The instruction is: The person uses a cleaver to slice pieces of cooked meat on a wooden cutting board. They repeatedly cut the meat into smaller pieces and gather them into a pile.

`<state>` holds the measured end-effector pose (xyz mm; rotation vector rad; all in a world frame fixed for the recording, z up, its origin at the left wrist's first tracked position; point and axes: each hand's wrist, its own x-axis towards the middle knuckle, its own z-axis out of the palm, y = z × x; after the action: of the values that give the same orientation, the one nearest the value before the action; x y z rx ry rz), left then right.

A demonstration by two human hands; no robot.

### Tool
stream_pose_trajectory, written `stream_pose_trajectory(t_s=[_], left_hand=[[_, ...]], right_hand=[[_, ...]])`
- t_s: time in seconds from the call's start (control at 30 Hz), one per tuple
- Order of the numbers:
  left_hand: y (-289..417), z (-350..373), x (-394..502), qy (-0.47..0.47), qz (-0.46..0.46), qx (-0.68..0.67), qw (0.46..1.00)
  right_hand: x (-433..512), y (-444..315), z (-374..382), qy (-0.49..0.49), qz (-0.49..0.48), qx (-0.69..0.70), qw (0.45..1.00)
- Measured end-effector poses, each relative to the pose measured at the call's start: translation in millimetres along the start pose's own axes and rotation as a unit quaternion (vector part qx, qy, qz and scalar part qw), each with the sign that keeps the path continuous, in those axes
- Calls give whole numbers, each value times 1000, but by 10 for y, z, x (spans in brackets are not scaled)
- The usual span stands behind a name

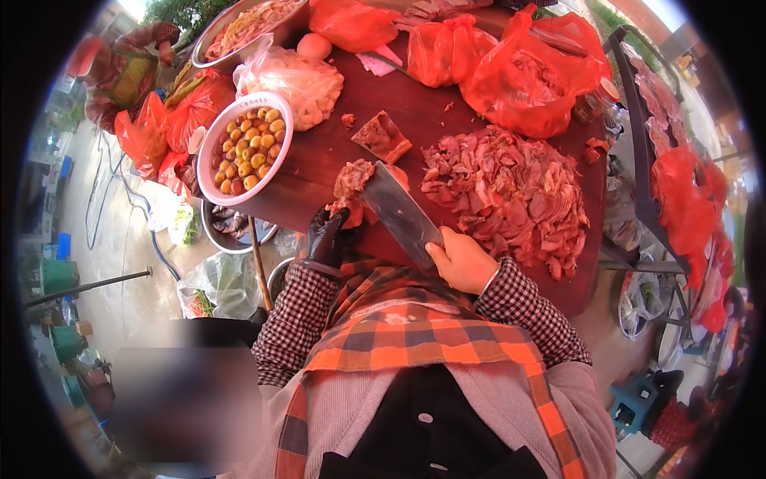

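Observation:
My left hand (326, 236), in a black glove, grips the near end of a chunk of meat (352, 184) by the front edge of the dark red table (299, 173). My right hand (464, 258) is bare and holds a broad cleaver (400, 209) by its handle end. The blade slants toward the far left, its tip against or just over the chunk; exact contact is unclear. Beyond the tip lies a squarish block of meat (383, 138) with a pale rind. A large heap of sliced meat (508, 197) spreads to the right of the blade.
A pink basin of small round fruit (248, 149) overhangs the table's left edge. Red plastic bags (520, 84) line the far side, near a metal basin of cut meat (248, 30). A person (122, 75) is at far left; another, blurred, is close at my left. A dark rack (643, 191) stands right.

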<state>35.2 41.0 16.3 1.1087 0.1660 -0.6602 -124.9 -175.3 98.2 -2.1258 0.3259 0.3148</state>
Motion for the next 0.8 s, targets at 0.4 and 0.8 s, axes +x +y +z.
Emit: stream_pose_trajectory(t_s=[0.4, 0.8], left_hand=[[105, 8, 49, -31, 16, 74, 997], [359, -123, 160, -189, -55, -191, 962]], right_hand=[[-27, 96, 134, 25, -6, -56, 998], [563, -147, 148, -34, 50, 147, 987]])
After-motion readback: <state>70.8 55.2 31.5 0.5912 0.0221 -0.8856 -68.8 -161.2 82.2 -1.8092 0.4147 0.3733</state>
